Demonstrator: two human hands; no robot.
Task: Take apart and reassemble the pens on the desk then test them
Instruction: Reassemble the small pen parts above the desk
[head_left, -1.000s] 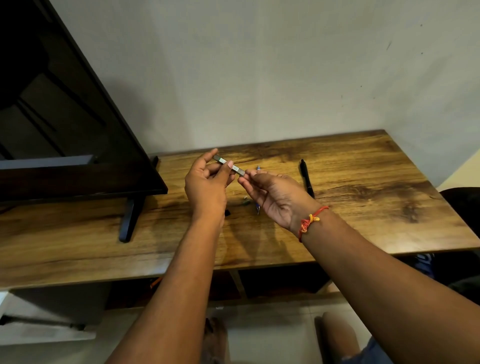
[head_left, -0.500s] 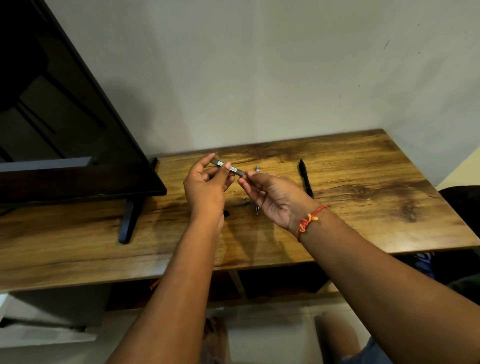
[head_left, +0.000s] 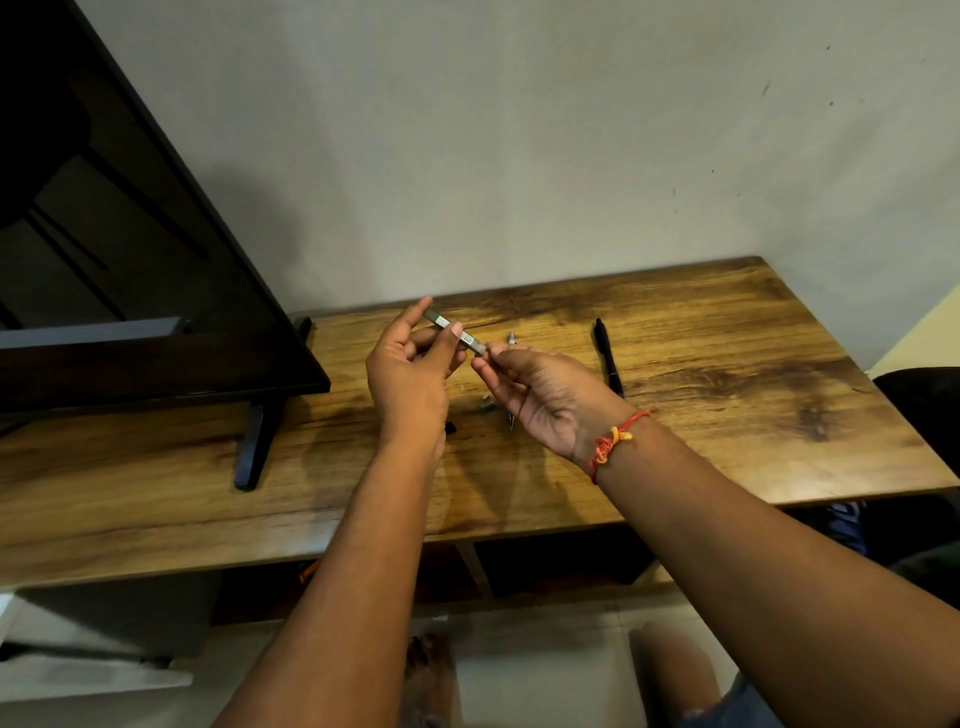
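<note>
Pen barrel (head_left: 470, 340), slim and dark with pale printed labels, held in the air above the middle of the brown wood-grain desk (head_left: 727, 415), tilted so that its far-left end is higher than its near-right end. The left hand (head_left: 410, 374) grasps the pen barrel along its upper half, thumb pressed on the near side and fingers curled behind it, the forefinger reaching up beside the top end. The right hand (head_left: 545, 400), palm turned upward, pinches the lower end of the pen barrel between its fingertips; what exactly lies under those fingertips cannot be told. A red and orange thread bracelet (head_left: 615, 439) circles the right wrist.

On the desk, beneath and behind the right hand, lies a slim pen part (head_left: 511, 339) with a silvery tip, largely hidden by the hand. Small loose pieces (head_left: 485, 406) rest just beside it, under the gap between the hands, too small to identify. A small black piece (head_left: 451, 427) shows at the edge of the left wrist. A whole black pen (head_left: 608, 358) lies to the right of the hands, apart from them, pointing away from the person. A large dark flat screen (head_left: 130, 291) stands on the left of the desk on a black stand foot (head_left: 254, 441). A plain pale wall (head_left: 519, 156) rises behind the desk.
</note>
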